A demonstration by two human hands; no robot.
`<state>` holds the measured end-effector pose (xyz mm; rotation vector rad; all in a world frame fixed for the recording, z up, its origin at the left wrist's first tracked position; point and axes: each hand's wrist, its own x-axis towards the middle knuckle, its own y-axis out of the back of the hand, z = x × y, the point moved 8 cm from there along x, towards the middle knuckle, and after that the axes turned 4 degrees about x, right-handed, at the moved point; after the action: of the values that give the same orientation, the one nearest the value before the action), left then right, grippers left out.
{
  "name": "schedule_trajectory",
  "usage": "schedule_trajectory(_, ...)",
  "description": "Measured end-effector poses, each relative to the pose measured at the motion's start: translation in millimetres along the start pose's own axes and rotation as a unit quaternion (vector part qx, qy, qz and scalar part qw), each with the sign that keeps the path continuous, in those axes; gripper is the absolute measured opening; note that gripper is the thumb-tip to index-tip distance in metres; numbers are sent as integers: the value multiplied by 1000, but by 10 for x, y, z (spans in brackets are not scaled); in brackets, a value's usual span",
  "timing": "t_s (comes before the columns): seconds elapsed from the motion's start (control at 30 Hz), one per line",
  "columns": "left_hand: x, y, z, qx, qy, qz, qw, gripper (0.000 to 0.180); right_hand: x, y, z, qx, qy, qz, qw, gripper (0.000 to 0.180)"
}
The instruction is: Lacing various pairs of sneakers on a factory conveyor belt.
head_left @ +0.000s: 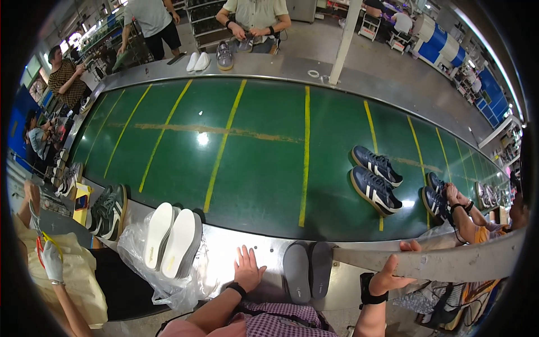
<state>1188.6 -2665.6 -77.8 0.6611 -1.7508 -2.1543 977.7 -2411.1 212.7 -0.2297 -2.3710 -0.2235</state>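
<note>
My left hand (pixel 249 270) lies flat on the metal ledge (pixel 224 240), fingers spread, holding nothing. To its left, two stacks of white insoles (pixel 181 241) rest on a clear plastic bag (pixel 132 242). On its right lie dark grey insoles (pixel 296 272), side by side. My right hand (pixel 387 276) is wrapped round a pale metal bar (pixel 449 266), thumb on the near side and some fingertips showing over the top edge. Black bands circle both my wrists. Beyond the ledge, a pair of navy shoes with white stripes (pixel 373 185) sits on the green conveyor belt (pixel 264 168).
A co-worker's hands (pixel 453 196) touch more navy shoes (pixel 435 197) at the right. At the left, a gloved hand (pixel 52 261) is near yellow-handled scissors (pixel 40 238), beside dark green shoes (pixel 112 210). Across the belt, a person handles a shoe (pixel 245 45) near a white post (pixel 343 45).
</note>
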Motion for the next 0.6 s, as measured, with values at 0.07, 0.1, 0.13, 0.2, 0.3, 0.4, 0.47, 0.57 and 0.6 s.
schedule_trajectory(0.07, 8, -39, -17, -7, 3, -14, 1000, 79, -1, -16, -7, 13, 15, -7, 1000, 55)
schedule_trajectory(0.1, 9, -61, -23, -22, 4, -22, 1000, 81, -5, -17, 13, 14, 7, -4, 1000, 57)
schedule_trajectory(0.13, 11, -80, -40, -35, 11, -29, 999, 81, -9, -28, 33, 14, -2, -3, 1000, 59)
schedule_trajectory(0.2, 19, -91, -39, -33, 5, -21, 999, 80, -25, -52, 62, 36, -7, 6, 999, 60)
schedule_trajectory(0.3, 32, -115, -53, -40, 6, -8, 999, 81, -55, -65, 109, 70, -15, 38, 997, 65)
schedule_trajectory(0.4, 40, -131, -63, -19, 6, 11, 1000, 82, -81, -85, 118, 96, -13, 41, 994, 75)
schedule_trajectory(0.47, 54, -177, -72, -17, 2, 0, 1000, 83, -98, -91, 193, 141, -54, 49, 987, 74)
schedule_trajectory(0.57, 74, -248, -135, -11, 22, -28, 999, 83, -108, -118, 183, 133, -37, 33, 990, 72)
schedule_trajectory(0.6, 70, -230, -133, -25, 18, -17, 999, 83, -109, -138, 174, 123, -29, 16, 992, 70)
